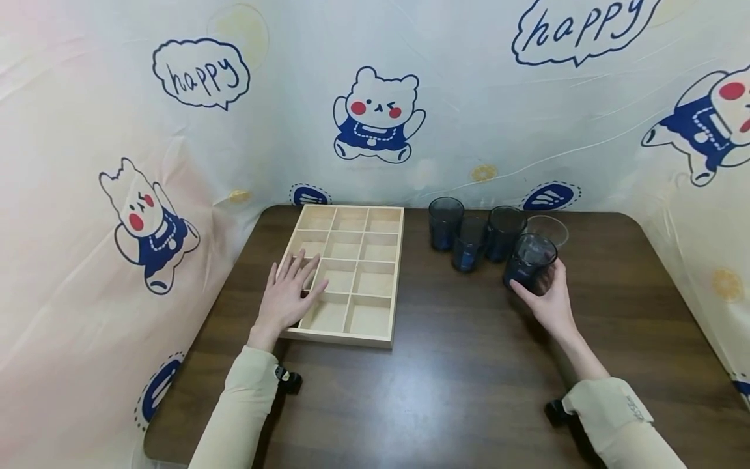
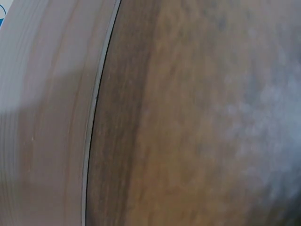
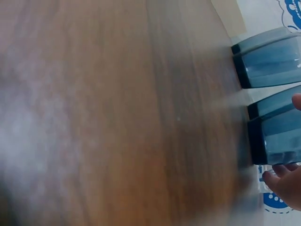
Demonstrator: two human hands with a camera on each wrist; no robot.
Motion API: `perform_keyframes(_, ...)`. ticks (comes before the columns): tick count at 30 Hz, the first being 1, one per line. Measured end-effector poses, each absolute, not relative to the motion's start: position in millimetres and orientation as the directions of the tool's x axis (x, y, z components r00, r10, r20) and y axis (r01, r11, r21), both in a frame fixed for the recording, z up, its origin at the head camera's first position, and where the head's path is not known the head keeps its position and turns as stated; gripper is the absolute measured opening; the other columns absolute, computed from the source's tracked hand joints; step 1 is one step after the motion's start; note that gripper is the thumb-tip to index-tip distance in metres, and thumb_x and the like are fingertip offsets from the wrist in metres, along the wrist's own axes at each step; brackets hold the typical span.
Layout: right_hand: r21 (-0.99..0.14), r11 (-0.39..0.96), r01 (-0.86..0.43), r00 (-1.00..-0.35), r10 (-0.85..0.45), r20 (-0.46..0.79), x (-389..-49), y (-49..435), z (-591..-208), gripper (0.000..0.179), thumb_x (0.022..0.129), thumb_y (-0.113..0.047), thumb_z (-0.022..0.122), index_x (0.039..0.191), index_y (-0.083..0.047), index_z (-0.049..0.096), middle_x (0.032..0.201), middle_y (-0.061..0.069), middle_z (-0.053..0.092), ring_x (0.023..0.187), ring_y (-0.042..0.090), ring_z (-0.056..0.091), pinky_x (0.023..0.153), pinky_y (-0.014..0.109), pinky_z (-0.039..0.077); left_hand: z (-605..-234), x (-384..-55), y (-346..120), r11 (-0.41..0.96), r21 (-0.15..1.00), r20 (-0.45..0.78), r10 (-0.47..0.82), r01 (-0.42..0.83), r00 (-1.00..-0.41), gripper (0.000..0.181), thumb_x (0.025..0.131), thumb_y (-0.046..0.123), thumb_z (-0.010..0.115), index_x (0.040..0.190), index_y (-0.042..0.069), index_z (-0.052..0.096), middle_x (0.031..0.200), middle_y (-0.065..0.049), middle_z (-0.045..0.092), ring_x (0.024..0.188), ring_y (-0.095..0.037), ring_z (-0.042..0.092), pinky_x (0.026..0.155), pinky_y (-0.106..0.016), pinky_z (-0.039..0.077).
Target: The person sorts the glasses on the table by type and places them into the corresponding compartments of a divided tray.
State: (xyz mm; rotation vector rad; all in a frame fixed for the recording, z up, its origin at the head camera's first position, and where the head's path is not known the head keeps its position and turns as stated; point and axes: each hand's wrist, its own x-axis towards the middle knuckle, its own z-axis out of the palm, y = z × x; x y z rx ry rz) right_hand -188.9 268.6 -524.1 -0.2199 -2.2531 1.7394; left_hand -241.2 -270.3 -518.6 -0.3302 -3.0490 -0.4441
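Observation:
A dark blue drinking glass stands upright in my right hand, thumb on its near side and fingers around its right. The right wrist view shows fingers at the side of a blue glass, close to its base. My left hand lies with fingers spread over the left side of a pale wooden divided box, covering some of its compartments. In the left wrist view only the box's side wall and the tabletop appear.
Three more blue glasses, at the back left, front and middle, stand close together left of the held one. Behind it is a clear glass. A printed curtain borders the brown table.

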Motion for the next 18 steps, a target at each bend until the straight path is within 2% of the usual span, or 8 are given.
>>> perform_keyframes(2,-0.973,0.220,-0.069,-0.939,0.315,0.138,-191,265,-526,0.093,0.092,0.010,0.080,0.165,-0.007,0.026,0.154,0.007,0.049,0.138,0.005,0.053,0.110,0.004,0.043,-519,-241,-271,0.937,0.274,0.073,0.204,0.216,-0.976,0.078,0.108,0.073,0.042,0.174,0.033,0.033,0.186,-0.009,0.019,0.174,-0.040,0.011,0.139,-0.069,0.004)
perform_keyframes(4,-0.976,0.202,-0.086,-0.930,0.336,0.152,-193,263,-529,0.095,0.092,0.010,0.081,0.165,-0.011,0.025,0.153,0.004,0.050,0.137,0.004,0.052,0.111,0.005,0.044,-519,-241,-271,0.939,0.270,0.072,0.203,0.215,-0.976,0.078,0.108,0.074,0.042,0.174,0.034,0.033,0.186,-0.009,0.019,0.174,-0.039,0.011,0.139,-0.068,0.004)
perform_keyframes(7,-0.977,0.178,-0.116,-0.915,0.364,0.175,-195,259,-531,0.097,0.091,0.010,0.081,0.166,-0.013,0.024,0.157,0.007,0.050,0.137,0.004,0.052,0.112,0.005,0.043,-519,-241,-271,0.938,0.272,0.069,0.203,0.215,-0.977,0.078,0.108,0.073,0.042,0.174,0.033,0.033,0.186,-0.009,0.019,0.174,-0.040,0.010,0.139,-0.068,0.004)
perform_keyframes(13,-0.975,0.143,-0.170,-0.885,0.413,0.215,-200,252,-535,0.100,0.089,0.011,0.082,0.166,-0.017,0.025,0.160,0.012,0.048,0.145,0.014,0.051,0.116,0.008,0.041,-519,-241,-271,0.936,0.279,0.079,0.202,0.217,-0.976,0.077,0.109,0.072,0.043,0.174,0.032,0.033,0.186,-0.011,0.020,0.174,-0.040,0.010,0.139,-0.069,0.003)
perform_keyframes(18,-0.973,0.160,-0.168,-0.869,0.442,0.223,-202,247,-536,0.098,0.089,0.007,0.084,0.166,-0.015,0.027,0.163,0.014,0.049,0.151,0.019,0.049,0.117,0.009,0.040,-520,-242,-271,0.934,0.286,0.083,0.199,0.215,-0.976,0.077,0.109,0.073,0.042,0.174,0.033,0.033,0.186,-0.010,0.019,0.174,-0.040,0.010,0.139,-0.068,0.002)
